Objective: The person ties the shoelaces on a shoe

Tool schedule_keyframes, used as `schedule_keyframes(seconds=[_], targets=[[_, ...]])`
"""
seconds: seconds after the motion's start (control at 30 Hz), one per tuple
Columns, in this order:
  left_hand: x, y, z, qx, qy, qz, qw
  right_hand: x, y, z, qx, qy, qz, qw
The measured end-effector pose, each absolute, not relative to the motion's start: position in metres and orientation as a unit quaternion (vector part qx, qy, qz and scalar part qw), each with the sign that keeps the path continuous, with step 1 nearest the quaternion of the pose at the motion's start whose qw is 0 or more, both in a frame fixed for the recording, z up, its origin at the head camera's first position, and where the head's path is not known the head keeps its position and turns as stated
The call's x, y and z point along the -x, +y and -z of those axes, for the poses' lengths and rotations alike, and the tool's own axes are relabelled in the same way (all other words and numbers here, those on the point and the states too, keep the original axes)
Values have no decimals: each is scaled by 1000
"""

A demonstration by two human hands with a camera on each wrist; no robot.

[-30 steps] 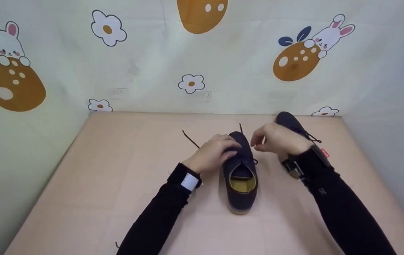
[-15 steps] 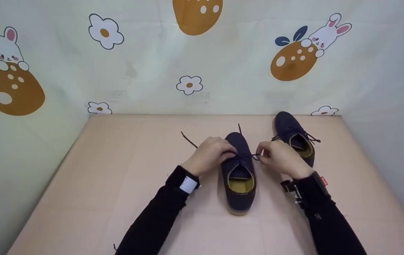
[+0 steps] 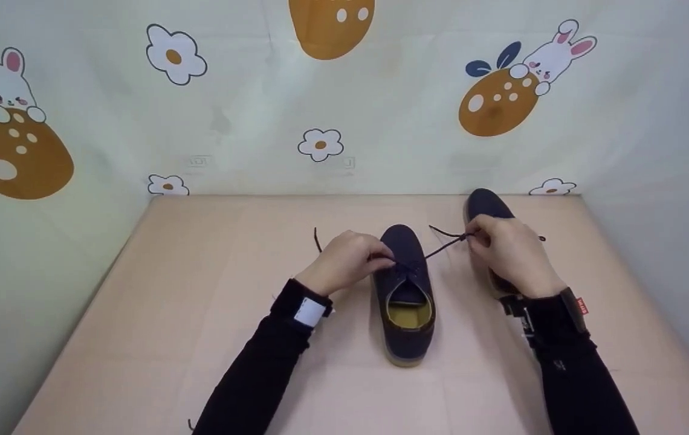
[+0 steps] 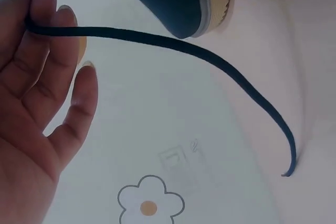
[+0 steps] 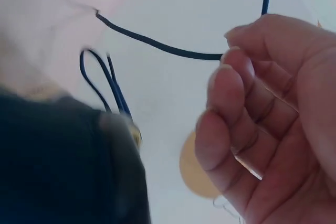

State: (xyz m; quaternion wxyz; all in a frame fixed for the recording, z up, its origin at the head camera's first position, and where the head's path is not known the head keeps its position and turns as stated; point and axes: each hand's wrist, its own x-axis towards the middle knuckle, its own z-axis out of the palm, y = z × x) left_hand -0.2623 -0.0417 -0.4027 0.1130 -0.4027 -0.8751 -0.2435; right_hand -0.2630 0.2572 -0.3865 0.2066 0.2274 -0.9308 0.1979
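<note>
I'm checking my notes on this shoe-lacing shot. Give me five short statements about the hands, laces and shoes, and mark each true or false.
1. The right hand pinches a lace end drawn out from the middle shoe. True.
2. The left hand lies flat on the table, away from the shoe. False: it rests at the shoe's lacing and holds the other lace end.
3. A second shoe stands behind the right hand. True.
4. The middle shoe lies on its side. False: it stands upright on its sole, its yellow insole showing.
5. The middle shoe's laces are tied in a finished bow. False: both lace ends run loose, one in each hand.
</note>
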Motion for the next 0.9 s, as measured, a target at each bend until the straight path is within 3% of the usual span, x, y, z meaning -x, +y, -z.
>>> schedule_keyframes(seconds=[0.2, 0.67, 0.9], targets=[[264, -50, 399, 394, -879, 248, 103, 263, 271, 382, -219, -926, -205, 230], [262, -59, 393, 358, -889, 272, 89, 262, 282, 379, -199, -931, -215, 217], [259, -59, 391, 364, -891, 259, 86, 258, 278, 373, -211, -922, -208, 249]])
